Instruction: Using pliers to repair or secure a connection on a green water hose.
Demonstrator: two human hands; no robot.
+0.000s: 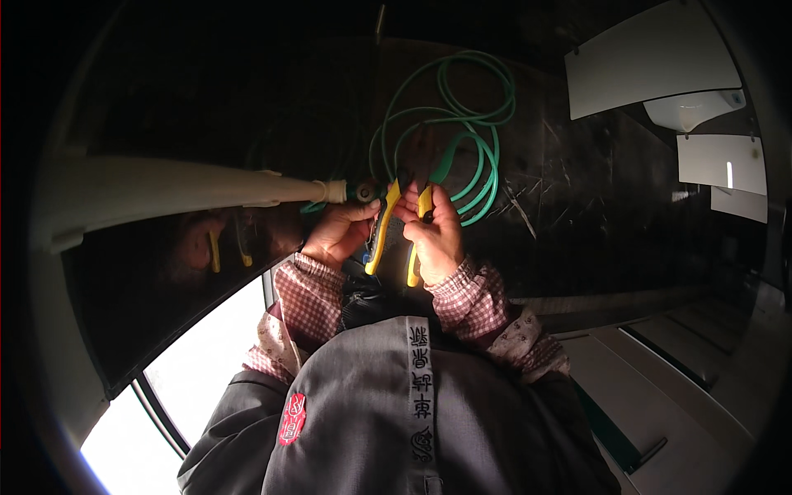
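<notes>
Left hand [340,233] is curled with its thumb against one curvy yellow-and-black plier-style handle [385,224], right hand [439,239] is wrapped round a matching handle [414,266], the pair sitting apart in front of the apron [355,396]. Glossy green tubing [497,165] loops loosely beyond. A smooth cream tapering tube [198,186] pokes in from the left, and the sleeves [312,297] are checked fabric, gathered at the cuffs.

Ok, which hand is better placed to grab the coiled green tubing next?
Probably the right hand: it's nearer most of the green tubing; the left hand sits by the pale beam. Both hold yellow-and-black handles.
</notes>
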